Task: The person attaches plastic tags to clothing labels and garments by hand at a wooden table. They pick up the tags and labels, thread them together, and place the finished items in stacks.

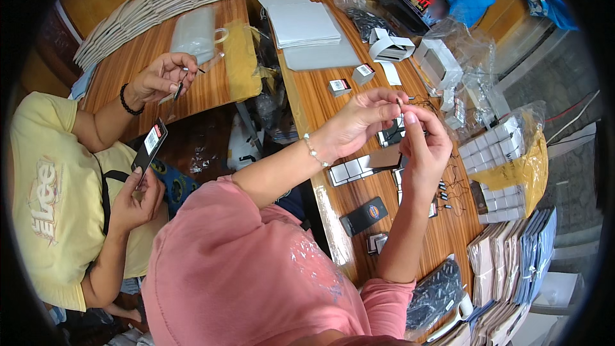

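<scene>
Tbl (320, 106) looks glossy wood, lwr bag (435, 291) shiny plastic, pink shirt (218, 256) matt cloth

A yellow shirt (50, 214) and a black cover (418, 1) bear lettering (46, 200).

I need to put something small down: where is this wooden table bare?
Bare wood shows between your right forearm and the bag of dark items; between the black rectangle and black-edged white cards; and left of two label stacks. It's crowded around your left hand and right hand, and far right, with clear plastic.
</scene>
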The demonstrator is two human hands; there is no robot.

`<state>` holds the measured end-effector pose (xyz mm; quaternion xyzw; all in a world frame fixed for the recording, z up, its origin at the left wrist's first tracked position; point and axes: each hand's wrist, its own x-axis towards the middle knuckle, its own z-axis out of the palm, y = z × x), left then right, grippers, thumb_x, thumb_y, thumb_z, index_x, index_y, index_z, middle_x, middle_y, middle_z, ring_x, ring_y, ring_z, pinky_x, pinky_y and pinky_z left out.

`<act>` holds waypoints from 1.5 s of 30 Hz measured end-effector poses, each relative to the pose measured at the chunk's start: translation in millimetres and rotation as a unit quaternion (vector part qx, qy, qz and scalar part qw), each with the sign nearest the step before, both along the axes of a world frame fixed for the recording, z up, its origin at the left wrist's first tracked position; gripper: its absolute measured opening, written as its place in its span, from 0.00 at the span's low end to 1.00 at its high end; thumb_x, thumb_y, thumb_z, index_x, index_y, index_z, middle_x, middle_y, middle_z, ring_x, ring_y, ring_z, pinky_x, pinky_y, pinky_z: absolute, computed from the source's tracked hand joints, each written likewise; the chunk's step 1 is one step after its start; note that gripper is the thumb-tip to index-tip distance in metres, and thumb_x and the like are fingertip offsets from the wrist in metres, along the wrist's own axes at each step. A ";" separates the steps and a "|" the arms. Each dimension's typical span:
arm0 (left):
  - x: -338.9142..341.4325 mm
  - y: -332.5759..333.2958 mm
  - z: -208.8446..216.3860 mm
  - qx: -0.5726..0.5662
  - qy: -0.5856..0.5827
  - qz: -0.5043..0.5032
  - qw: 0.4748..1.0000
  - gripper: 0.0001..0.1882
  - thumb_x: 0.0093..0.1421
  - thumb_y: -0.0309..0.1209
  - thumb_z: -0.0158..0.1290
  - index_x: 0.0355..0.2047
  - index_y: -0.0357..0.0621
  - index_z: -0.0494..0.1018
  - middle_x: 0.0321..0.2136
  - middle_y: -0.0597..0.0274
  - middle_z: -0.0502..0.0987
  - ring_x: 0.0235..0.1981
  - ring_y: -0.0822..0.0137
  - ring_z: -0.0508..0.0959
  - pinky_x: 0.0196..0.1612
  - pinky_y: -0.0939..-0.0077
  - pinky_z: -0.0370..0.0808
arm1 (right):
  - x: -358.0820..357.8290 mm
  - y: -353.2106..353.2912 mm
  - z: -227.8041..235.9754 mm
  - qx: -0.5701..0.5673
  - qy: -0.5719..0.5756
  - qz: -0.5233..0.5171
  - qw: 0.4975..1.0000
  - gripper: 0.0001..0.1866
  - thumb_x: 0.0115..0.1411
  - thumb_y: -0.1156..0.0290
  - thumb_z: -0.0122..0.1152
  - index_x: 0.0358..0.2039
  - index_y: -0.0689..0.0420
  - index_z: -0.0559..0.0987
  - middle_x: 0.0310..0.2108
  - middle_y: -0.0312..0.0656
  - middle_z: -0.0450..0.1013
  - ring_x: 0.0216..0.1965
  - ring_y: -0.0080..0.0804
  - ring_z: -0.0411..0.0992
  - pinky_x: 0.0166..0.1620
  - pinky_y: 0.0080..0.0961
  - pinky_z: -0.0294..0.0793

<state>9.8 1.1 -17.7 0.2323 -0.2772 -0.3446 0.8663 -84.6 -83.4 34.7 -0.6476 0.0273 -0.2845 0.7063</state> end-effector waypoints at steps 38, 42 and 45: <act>22.1 56.7 29.5 0.118 -0.628 0.384 0.666 0.06 0.41 0.33 0.60 0.22 0.50 0.76 0.25 0.76 0.73 0.33 0.70 0.66 0.42 0.75 0.61 | -4.1 -3.5 -7.7 0.024 0.127 0.129 0.983 0.03 0.53 0.76 0.51 0.26 0.61 0.72 0.17 0.27 0.63 0.13 0.09 0.53 0.16 0.09 0.49; 17.9 57.2 31.9 0.105 -0.639 0.388 0.656 0.07 0.38 0.29 0.60 0.21 0.48 0.75 0.24 0.73 0.73 0.32 0.67 0.65 0.39 0.75 0.63 | -6.2 -1.7 -7.7 0.042 0.123 0.142 0.981 0.02 0.53 0.77 0.51 0.26 0.61 0.72 0.17 0.27 0.62 0.13 0.09 0.53 0.16 0.09 0.49; 17.0 58.2 32.8 0.105 -0.640 0.394 0.651 0.08 0.37 0.28 0.61 0.21 0.47 0.75 0.23 0.71 0.73 0.31 0.66 0.65 0.37 0.75 0.64 | -4.6 0.2 -6.2 0.043 0.127 0.142 0.981 0.03 0.53 0.76 0.51 0.26 0.61 0.72 0.17 0.26 0.62 0.13 0.09 0.52 0.16 0.10 0.49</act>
